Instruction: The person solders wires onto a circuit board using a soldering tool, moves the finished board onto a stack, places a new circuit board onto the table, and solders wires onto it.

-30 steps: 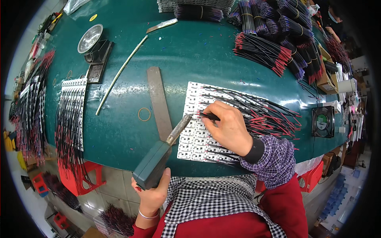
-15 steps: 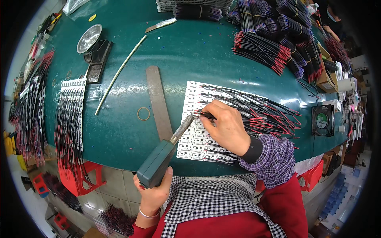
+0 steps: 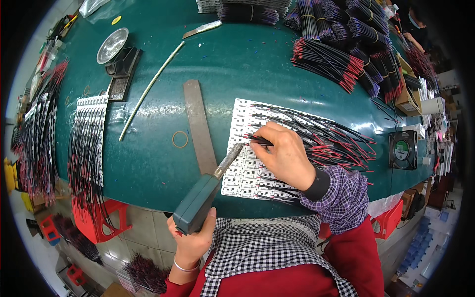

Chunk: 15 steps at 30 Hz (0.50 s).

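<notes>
2 hands unmoved: left hand (image 3: pixel 190 242) grips soldering gun (image 3: pixel 204 200), right fingers (image 3: pixel 262 138) pinch wire (image 3: pixel 257 138).

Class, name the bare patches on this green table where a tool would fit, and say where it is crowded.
Free: between the white rod and metal bar, and from the bar up to the wire bundles. Crowded: the board panel under the right hand, and both table ends.

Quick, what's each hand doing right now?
Left hand: closed around the soldering gun.
Right hand: fingers pinched on a black wire over the white board panel.
</notes>
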Each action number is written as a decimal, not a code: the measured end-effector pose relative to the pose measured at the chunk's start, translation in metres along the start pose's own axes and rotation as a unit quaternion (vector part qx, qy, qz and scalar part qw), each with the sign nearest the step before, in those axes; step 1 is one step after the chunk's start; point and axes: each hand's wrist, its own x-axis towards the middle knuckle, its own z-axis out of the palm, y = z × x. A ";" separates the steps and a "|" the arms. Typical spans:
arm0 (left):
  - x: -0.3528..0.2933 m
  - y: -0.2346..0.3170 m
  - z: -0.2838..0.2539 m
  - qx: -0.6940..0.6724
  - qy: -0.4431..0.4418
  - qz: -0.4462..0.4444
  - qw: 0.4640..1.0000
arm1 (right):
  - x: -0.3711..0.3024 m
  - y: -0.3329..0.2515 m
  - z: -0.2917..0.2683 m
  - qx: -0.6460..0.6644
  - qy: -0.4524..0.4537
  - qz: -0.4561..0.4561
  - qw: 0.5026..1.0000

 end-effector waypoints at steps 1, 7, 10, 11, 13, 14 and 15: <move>0.001 0.000 -0.001 0.000 0.000 0.000 1.000 | 0.000 0.000 0.000 0.000 0.000 0.000 1.000; 0.000 0.002 -0.003 0.034 -0.020 0.024 0.999 | 0.000 -0.002 -0.002 -0.009 -0.006 -0.003 1.000; -0.010 -0.004 -0.006 0.056 0.009 0.041 0.998 | -0.001 -0.002 -0.003 -0.010 -0.003 -0.009 1.000; -0.012 -0.004 -0.007 0.027 0.025 -0.002 0.999 | -0.001 -0.003 -0.004 -0.011 -0.012 -0.005 1.000; -0.014 -0.004 -0.008 -0.002 0.041 -0.044 0.998 | -0.002 -0.003 -0.006 -0.011 -0.020 -0.002 1.000; -0.015 -0.004 -0.008 0.003 0.042 -0.041 0.998 | -0.003 -0.003 -0.006 -0.009 -0.022 -0.015 1.000; -0.015 -0.004 -0.009 0.009 0.043 -0.037 0.998 | -0.005 -0.003 -0.007 -0.006 -0.024 -0.028 0.999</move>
